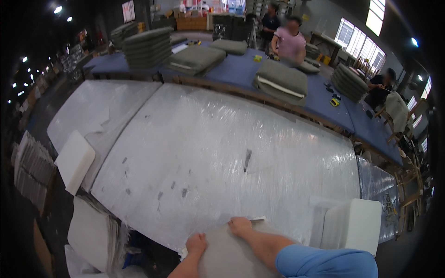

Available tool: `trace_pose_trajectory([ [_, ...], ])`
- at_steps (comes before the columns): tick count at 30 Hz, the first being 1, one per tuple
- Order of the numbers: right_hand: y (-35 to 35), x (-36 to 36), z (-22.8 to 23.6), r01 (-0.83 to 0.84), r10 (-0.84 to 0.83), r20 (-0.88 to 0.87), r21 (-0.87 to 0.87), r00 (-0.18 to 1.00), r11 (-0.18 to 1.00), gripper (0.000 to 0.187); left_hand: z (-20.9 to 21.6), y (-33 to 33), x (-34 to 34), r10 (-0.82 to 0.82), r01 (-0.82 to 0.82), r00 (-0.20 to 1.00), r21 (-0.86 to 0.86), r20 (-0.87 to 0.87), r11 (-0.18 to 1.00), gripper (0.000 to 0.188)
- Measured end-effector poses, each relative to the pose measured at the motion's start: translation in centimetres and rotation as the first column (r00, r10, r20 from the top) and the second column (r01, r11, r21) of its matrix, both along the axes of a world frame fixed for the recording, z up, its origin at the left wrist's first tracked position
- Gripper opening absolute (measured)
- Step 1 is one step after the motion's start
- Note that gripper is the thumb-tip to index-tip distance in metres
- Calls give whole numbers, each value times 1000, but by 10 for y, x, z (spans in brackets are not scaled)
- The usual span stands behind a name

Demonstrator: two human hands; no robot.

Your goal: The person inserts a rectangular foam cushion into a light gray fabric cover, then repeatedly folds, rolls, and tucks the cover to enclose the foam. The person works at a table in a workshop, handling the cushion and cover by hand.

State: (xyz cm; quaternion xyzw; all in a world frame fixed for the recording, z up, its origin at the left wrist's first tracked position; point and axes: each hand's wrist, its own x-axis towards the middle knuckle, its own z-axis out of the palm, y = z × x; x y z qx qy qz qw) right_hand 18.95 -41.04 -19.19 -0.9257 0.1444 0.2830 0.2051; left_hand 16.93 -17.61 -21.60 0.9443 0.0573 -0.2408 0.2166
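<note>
The bench (222, 139) is a broad flat surface wrapped in clear plastic film, glossy and wrinkled, with small grey tape marks scattered across it. Behind it runs a second bench (241, 69) covered in blue cloth, carrying stacks of grey-green cushions (147, 46), soft and rectangular with rounded edges.

At the near edge of the wrapped bench lies a pale foam pad (232, 252), matte and smooth, with its far corner resting on the film. The left hand (196, 243) sits on the pad's left edge, fingers curled over it and gripping the foam. The right hand (240, 226) rests at the pad's far corner, fingers bent down on the edge and pinching it; the forearm lies across the pad and ends in a light blue sleeve (324, 262).

White foam blocks (74, 160) with squared edges stand at the left of the bench, and another (352, 224) at the right corner. Two people stand at the blue bench, well apart from the hands.
</note>
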Motion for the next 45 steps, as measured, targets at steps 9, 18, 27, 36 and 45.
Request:
trace_pose_trajectory([
  [9, 4, 17, -17, 4, -7, -129, -23, 992, 1000, 37, -10, -1, 9, -29, 29, 997, -1, -71, 1000, 43],
  [18, -7, 10, -9, -57, 56, -63, -17, 996, 998, 39, 12, -4, 9, -37, 36, 995, -14, -91, 999, 44],
  [27, -86, 15, 11, -262, 220, -370, -66, 903, 963, 47, 32, 45, -1, -115, 143, 915, 44, -387, 989, 64],
  [36, -68, 5, -4, -130, 127, -42, -89, 991, 987, 38, -5, 34, -10, 60, -44, 986, 103, -154, 994, 49],
  [45, -71, 2, -21, -132, 128, -41, -106, 991, 986, 33, -29, 29, -12, -14, 26, 992, 97, -122, 995, 54],
])
